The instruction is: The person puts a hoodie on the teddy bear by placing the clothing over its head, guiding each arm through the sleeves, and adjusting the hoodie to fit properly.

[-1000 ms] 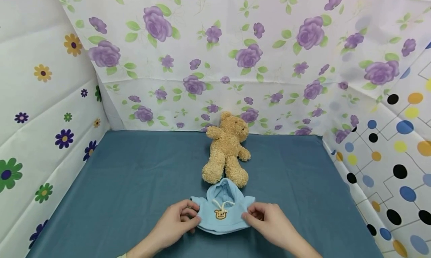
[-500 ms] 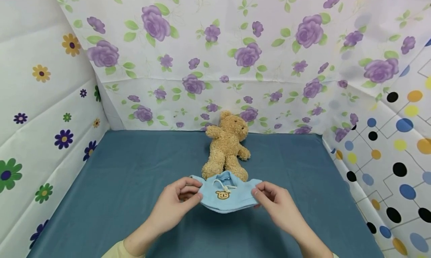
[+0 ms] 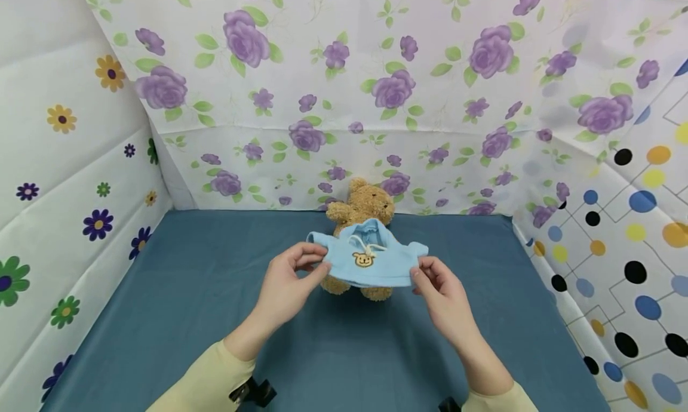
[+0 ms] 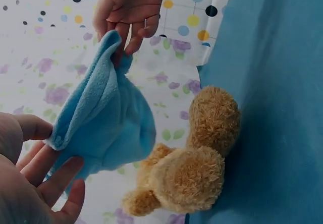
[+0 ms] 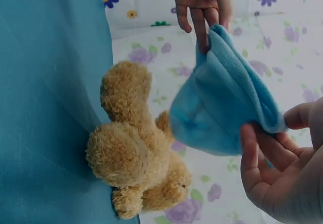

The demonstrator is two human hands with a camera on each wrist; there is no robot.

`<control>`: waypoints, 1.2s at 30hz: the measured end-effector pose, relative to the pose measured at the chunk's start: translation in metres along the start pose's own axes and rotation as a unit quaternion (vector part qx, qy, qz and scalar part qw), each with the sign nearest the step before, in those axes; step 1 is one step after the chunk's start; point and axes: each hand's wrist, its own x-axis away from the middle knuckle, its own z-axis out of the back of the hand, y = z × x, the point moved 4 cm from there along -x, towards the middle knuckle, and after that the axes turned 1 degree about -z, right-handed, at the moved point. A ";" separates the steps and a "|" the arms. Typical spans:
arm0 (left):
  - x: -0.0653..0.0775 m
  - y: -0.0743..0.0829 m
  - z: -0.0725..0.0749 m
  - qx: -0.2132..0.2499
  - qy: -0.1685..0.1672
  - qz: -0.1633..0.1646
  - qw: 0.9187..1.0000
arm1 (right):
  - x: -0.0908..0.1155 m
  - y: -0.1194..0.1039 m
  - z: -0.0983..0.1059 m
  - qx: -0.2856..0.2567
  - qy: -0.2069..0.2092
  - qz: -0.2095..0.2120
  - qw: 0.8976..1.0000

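A small light-blue doll hoodie (image 3: 371, 268) with a bear-face patch and white drawstring is held up off the table, spread between both hands. My left hand (image 3: 290, 283) pinches its left side between thumb and fingers; my right hand (image 3: 443, 292) pinches the opposite side near the hem. Behind it, a tan plush teddy bear (image 3: 373, 200) lies on its back, its middle hidden by the hoodie in the head view. The hoodie's underside (image 4: 108, 113) shows in the left wrist view, apart from the bear (image 4: 189, 178). In the right wrist view the bear (image 5: 121, 153) lies beside the hoodie (image 5: 217, 103).
A blue cloth (image 3: 226, 257) covers the table. White floral sheeting (image 3: 322, 101) hangs along the back, with a daisy-printed sheet (image 3: 70, 161) at left and a dotted sheet (image 3: 629, 239) at right. Dark wrist mounts (image 3: 252, 392) show below the sleeves.
Both hands have lifted the hoodie from the table and carried it forward, away from the person, until it overlaps the bear in the head view. The bear has stayed in place.
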 end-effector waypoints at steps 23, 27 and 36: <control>-0.117 -0.004 -0.029 -0.061 0.063 -0.068 0.994 | -0.115 0.047 -0.001 -0.097 0.113 0.072 0.986; -0.133 -0.011 -0.034 -0.058 0.072 -0.071 0.993 | -0.135 0.059 -0.003 -0.129 0.109 0.106 0.980; -0.149 -0.056 -0.049 -0.094 0.093 0.008 0.991 | -0.152 0.112 -0.027 -0.038 0.115 -0.109 0.987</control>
